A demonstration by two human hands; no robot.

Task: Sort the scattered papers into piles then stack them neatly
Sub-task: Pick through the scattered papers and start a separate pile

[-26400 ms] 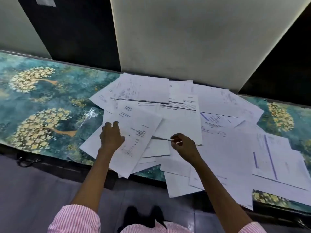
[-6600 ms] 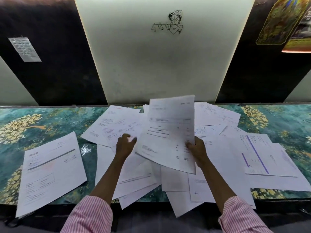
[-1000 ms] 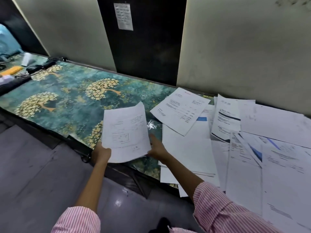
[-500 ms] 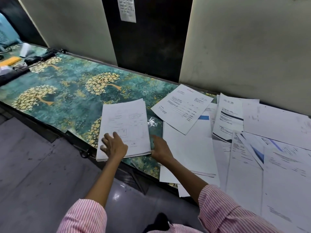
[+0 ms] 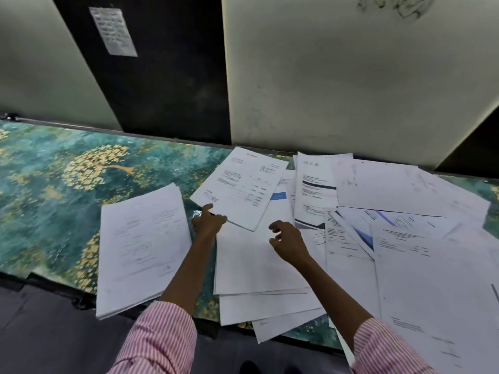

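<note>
Papers on the patterned table (image 5: pixel 54 184).
Your left hand (image 5: pixel 209 221) pinches the near corner of a printed sheet (image 5: pixel 243 184) just right of the neat pile (image 5: pixel 140 247); your right hand (image 5: pixel 289 240), fingers loosely curled, holds nothing above scattered papers (image 5: pixel 405 238) farther right.

1. Print on the white paper stack (image 5: pixel 143 247), lower left, blurs unreadably.
2. The grey paper notice (image 5: pixel 113 31), upper left, has text too small to read.
3. The scattered white sheets (image 5: pixel 432 292) run off the right edge.
4. The left hand (image 5: pixel 209 221) hides its fingertips under a white printed sheet (image 5: pixel 240 187).
</note>
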